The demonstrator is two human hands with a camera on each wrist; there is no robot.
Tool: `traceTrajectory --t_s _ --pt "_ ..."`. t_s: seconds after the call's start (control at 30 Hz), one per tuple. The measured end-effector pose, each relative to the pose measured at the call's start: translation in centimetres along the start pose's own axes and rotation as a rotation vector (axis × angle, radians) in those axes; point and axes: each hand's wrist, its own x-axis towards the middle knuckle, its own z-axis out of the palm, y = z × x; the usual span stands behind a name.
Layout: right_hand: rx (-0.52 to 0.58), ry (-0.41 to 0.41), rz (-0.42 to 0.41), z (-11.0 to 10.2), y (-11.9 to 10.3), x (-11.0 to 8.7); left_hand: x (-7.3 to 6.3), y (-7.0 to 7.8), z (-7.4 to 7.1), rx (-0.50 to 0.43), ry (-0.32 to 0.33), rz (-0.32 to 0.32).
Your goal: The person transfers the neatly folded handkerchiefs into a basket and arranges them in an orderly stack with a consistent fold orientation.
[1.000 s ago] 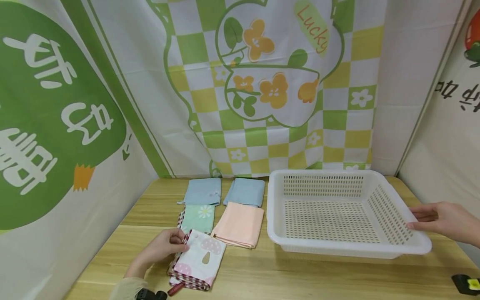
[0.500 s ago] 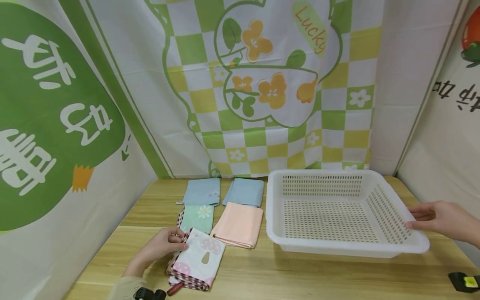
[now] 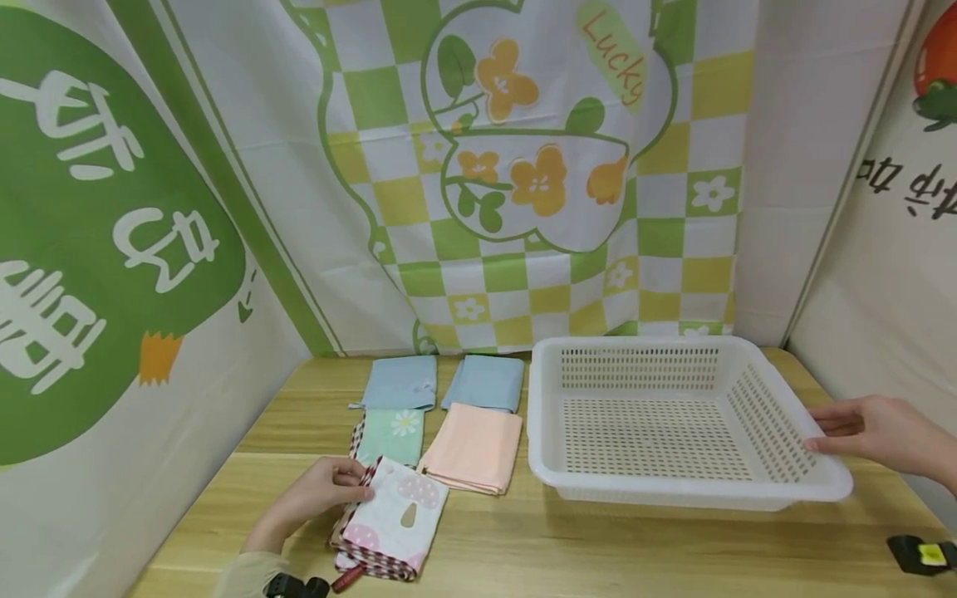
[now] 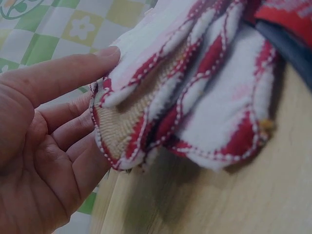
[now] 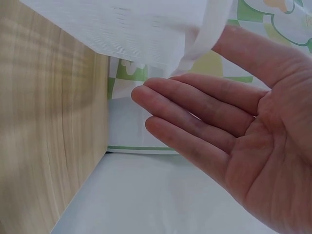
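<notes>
My left hand [image 3: 317,497] is at the left edge of a folded white towel [image 3: 398,519] with pink mushrooms and red-and-white stitched borders. In the left wrist view the thumb lies on top of its layers and the other fingers sit at the edge behind, pinching the corner. My right hand [image 3: 882,433] holds the right rim of a white plastic basket [image 3: 665,492]. In the right wrist view the thumb goes over the rim [image 5: 209,36], its tip hidden, while the fingers extend nearly straight below. No things lie in the basket.
Beyond the mushroom towel lie a folded green daisy towel [image 3: 392,436], a peach towel [image 3: 474,448] and two blue towels [image 3: 399,382]. A small dark-red strip [image 3: 347,577] lies by the left wrist. Printed curtains [image 3: 553,291] close off the wooden table's [image 3: 553,552] back and sides.
The whole head view shifts slightly to the left. Both hands, the towels and the basket keep their places relative to one another.
</notes>
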Motion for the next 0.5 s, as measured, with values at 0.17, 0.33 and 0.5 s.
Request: traceTrajectory --t_s 0.17,0.33,0.5 --pt "0.002 -0.001 -0.006 -0.07 -0.05 0.09 -0.01 -0.11 -0.14 -0.027 -0.03 0.003" --pt "-0.005 0.002 -0.011 0.08 0.23 0.16 -0.01 -0.05 -0.21 -0.042 -0.048 0.004" --pt "-0.001 0.004 -0.009 0.26 0.42 0.03 0.08 0.11 -0.14 -0.027 -0.042 0.018"
